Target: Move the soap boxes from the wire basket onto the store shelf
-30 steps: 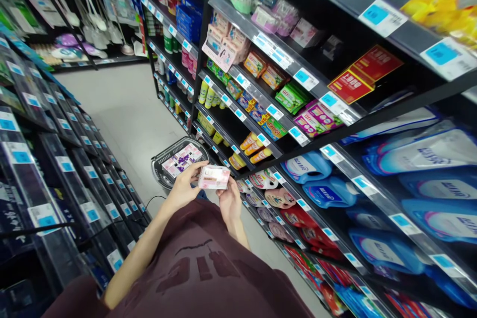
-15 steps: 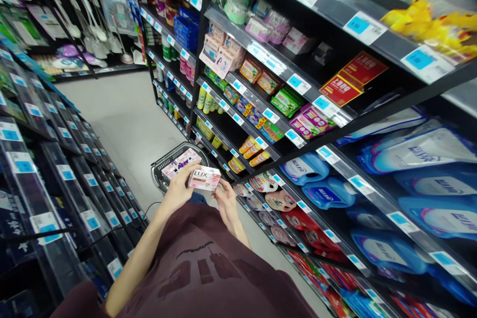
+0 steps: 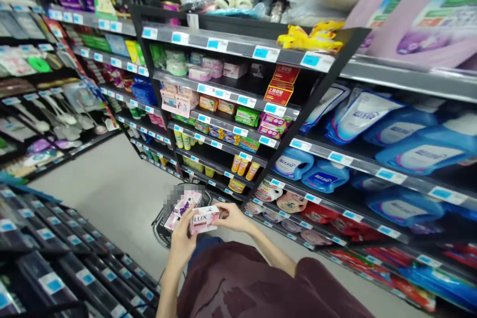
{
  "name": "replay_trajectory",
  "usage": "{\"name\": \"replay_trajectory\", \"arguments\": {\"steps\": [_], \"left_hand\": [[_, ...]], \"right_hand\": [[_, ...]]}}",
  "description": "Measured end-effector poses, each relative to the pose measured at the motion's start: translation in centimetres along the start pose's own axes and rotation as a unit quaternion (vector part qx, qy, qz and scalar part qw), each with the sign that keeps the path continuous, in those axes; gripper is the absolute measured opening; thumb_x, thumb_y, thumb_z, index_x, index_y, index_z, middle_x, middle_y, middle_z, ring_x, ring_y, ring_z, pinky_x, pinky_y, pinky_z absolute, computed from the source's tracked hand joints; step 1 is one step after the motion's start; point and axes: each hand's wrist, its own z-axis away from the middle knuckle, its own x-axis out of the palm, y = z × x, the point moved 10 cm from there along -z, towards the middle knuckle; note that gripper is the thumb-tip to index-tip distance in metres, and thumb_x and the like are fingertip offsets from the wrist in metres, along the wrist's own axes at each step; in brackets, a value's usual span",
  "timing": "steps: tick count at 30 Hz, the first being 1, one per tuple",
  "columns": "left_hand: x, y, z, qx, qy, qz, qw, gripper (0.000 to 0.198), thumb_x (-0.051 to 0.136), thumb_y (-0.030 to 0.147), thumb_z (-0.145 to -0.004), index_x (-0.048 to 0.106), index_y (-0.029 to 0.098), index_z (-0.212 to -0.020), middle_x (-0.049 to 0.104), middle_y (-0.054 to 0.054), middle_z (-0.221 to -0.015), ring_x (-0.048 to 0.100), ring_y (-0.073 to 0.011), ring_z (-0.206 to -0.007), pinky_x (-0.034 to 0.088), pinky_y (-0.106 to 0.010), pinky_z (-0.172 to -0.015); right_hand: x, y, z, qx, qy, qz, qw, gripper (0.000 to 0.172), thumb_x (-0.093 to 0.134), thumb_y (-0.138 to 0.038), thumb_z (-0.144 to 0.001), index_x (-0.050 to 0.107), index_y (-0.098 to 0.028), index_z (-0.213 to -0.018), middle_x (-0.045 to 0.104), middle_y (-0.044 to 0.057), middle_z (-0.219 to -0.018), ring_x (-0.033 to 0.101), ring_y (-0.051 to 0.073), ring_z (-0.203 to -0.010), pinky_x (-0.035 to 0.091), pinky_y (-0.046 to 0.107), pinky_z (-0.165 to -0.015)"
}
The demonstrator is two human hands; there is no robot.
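Observation:
A pink and white LUX soap box (image 3: 201, 221) is held up in front of my body. My left hand (image 3: 183, 238) grips its left end, with fingers curled round the side. At the right end, my right hand (image 3: 231, 217) pinches the box between thumb and fingers. Just beyond the box is a black shopping basket (image 3: 158, 235), low down near the floor. In it lies a pink and white package (image 3: 192, 196) with purple print, partly covered by my left hand and the box.
On my right, a tall black shelf (image 3: 208, 90) carries boxed soaps (image 3: 247, 116) and blue detergent bottles (image 3: 324, 177). A lower slanting rack (image 3: 74, 258) with price tags runs along my left. Grey floor (image 3: 112, 184) stretches ahead between them. Hanging utensils (image 3: 63, 109) are at the far end.
My view has swung up and to the right, showing more of the upper shelves. The soap box is turned slightly in my hands, and both hands still hold it.

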Motion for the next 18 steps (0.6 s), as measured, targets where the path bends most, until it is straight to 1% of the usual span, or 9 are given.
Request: {"name": "replay_trajectory", "arguments": {"steps": [2, 4, 6, 8, 9, 11, 13, 15, 18], "left_hand": [[0.2, -0.5, -0.2, -0.048, 0.017, 0.033, 0.998, 0.056, 0.059, 0.022, -0.090, 0.044, 0.029, -0.143, 0.049, -0.013, -0.152, 0.054, -0.0310, -0.137, 0.059, -0.052, -0.100], [0.1, -1.1, -0.3, -0.095, 0.044, 0.069, 0.992, 0.067, 0.062, 0.031, -0.092, 0.031, 0.031, -0.151, 0.039, -0.014, -0.158, 0.055, -0.0296, -0.135, 0.059, -0.048, -0.099], [0.2, -1.6, -0.2, -0.125, 0.054, 0.092, 0.986, 0.066, 0.059, 0.037, -0.095, 0.025, 0.032, -0.152, 0.036, -0.015, -0.159, 0.056, -0.0273, -0.133, 0.059, -0.045, -0.099], [0.6, -2.3, -0.1, -0.151, 0.037, 0.094, 0.983, 0.057, 0.055, 0.040, -0.097, 0.031, 0.030, -0.148, 0.041, -0.016, -0.155, 0.058, -0.0260, -0.130, 0.058, -0.043, -0.098], [0.9, -2.8, 0.1, -0.165, 0.020, 0.090, 0.982, 0.053, 0.054, 0.042, -0.097, 0.036, 0.029, -0.145, 0.046, -0.016, -0.151, 0.059, -0.0259, -0.129, 0.058, -0.043, -0.099], [1.7, -3.7, 0.7, -0.189, -0.017, 0.082, 0.978, 0.046, 0.052, 0.046, -0.097, 0.043, 0.027, -0.138, 0.054, -0.015, -0.141, 0.061, -0.0269, -0.127, 0.057, -0.045, -0.100], [2.6, -4.5, 1.7, -0.209, -0.046, 0.079, 0.974, 0.043, 0.052, 0.050, -0.096, 0.048, 0.029, -0.133, 0.059, -0.014, -0.133, 0.063, -0.0284, -0.124, 0.057, -0.047, -0.100], [3.7, -5.4, 2.8, -0.224, -0.067, 0.086, 0.968, 0.041, 0.055, 0.053, -0.092, 0.053, 0.034, -0.129, 0.061, -0.013, -0.130, 0.066, -0.0298, -0.120, 0.057, -0.049, -0.099], [5.7, -6.7, 4.4, -0.251, -0.081, 0.114, 0.958, 0.037, 0.062, 0.057, -0.085, 0.060, 0.042, -0.118, 0.062, -0.014, -0.129, 0.070, -0.0319, -0.113, 0.058, -0.050, -0.095]], "right_hand": [[-2.2, -2.8, -1.4, -0.064, 0.030, 0.034, 0.997, 0.022, 0.088, -0.042, -0.068, 0.078, -0.035, -0.086, 0.073, 0.000, -0.073, 0.067, 0.022, -0.060, 0.056, 0.037, -0.052], [-4.9, -5.7, -3.1, -0.131, 0.066, 0.049, 0.988, 0.022, 0.091, -0.040, -0.063, 0.078, -0.031, -0.078, 0.072, 0.001, -0.070, 0.068, 0.021, -0.059, 0.058, 0.037, -0.055], [-7.5, -7.2, -5.7, -0.132, 0.068, 0.022, 0.989, 0.025, 0.092, -0.035, -0.062, 0.078, -0.024, -0.078, 0.072, 0.004, -0.074, 0.068, 0.021, -0.064, 0.059, 0.037, -0.065], [-10.3, -8.4, -8.7, -0.113, 0.076, -0.008, 0.991, 0.029, 0.091, -0.029, -0.064, 0.077, -0.020, -0.088, 0.073, 0.007, -0.090, 0.068, 0.024, -0.082, 0.058, 0.041, -0.080], [-11.7, -9.6, -10.2, -0.120, 0.089, 0.006, 0.989, 0.031, 0.089, -0.028, -0.067, 0.076, -0.020, -0.094, 0.073, 0.007, -0.096, 0.067, 0.025, -0.090, 0.057, 0.044, -0.088], [-14.2, -12.8, -13.1, -0.146, 0.107, 0.088, 0.980, 0.040, 0.085, -0.033, -0.073, 0.073, -0.019, -0.108, 0.070, 0.008, -0.110, 0.065, 0.029, -0.105, 0.053, 0.050, -0.097], [-16.1, -16.4, -16.2, -0.167, 0.112, 0.208, 0.957, 0.049, 0.076, -0.041, -0.083, 0.065, -0.018, -0.124, 0.065, 0.010, -0.125, 0.061, 0.032, -0.117, 0.050, 0.053, -0.101], [-17.6, -19.8, -19.3, -0.187, 0.110, 0.326, 0.920, 0.055, 0.066, -0.045, -0.091, 0.057, -0.015, -0.137, 0.058, 0.013, -0.137, 0.056, 0.035, -0.126, 0.047, 0.052, -0.103], [-21.1, -22.8, -24.4, -0.171, 0.146, 0.446, 0.866, 0.063, 0.059, -0.048, -0.095, 0.047, -0.011, -0.145, 0.051, 0.018, -0.144, 0.050, 0.040, -0.131, 0.044, 0.052, -0.104]]}}
